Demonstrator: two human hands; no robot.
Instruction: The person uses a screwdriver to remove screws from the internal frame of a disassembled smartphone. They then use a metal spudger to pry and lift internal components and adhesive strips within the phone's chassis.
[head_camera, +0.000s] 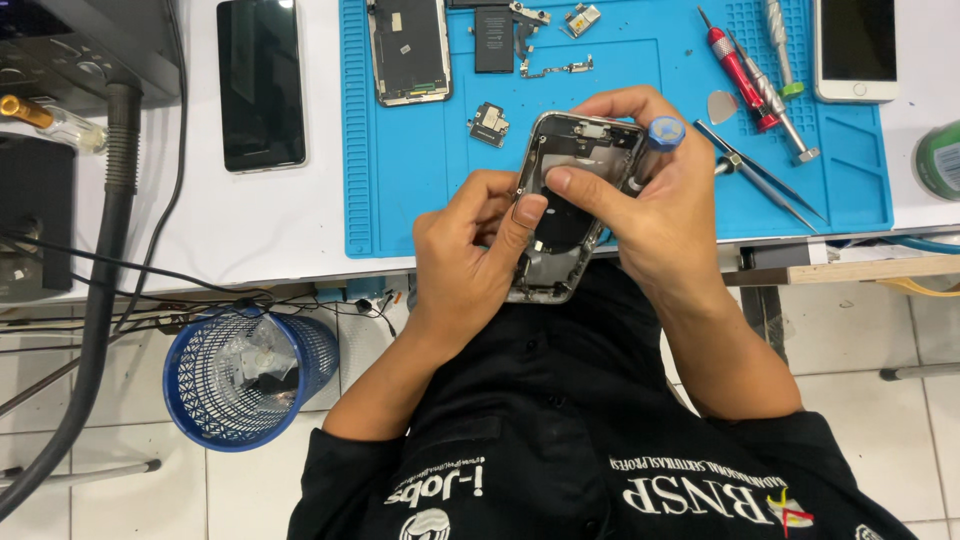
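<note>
So from my feed, both hands are up over the near edge of the table (250, 240), working on a stripped phone housing (570, 200), a metal frame with the insides showing, held tilted just above the front edge of the blue work mat (420, 210). The left hand (470, 250) has its fingers wrapped round the lower left side of the frame, thumb pressed onto the edge. The right hand (655, 200) grips the upper right side, index finger laid across the open inside, and there's a small screwdriver with a blue cap (662, 135) tucked between its fingers too. So both sets of fingers are closed on the housing, nothing slack.

On the mat behind: an opened phone body (408, 50), a black battery (493, 40), a little board part (489, 123), a red-handled driver (735, 70) and tweezers (760, 180). A dark phone (260, 85) lies left of the mat, a white one (855, 50) at the far right. A blue mesh bin (245, 375) sits on the floor below the table edge.
</note>
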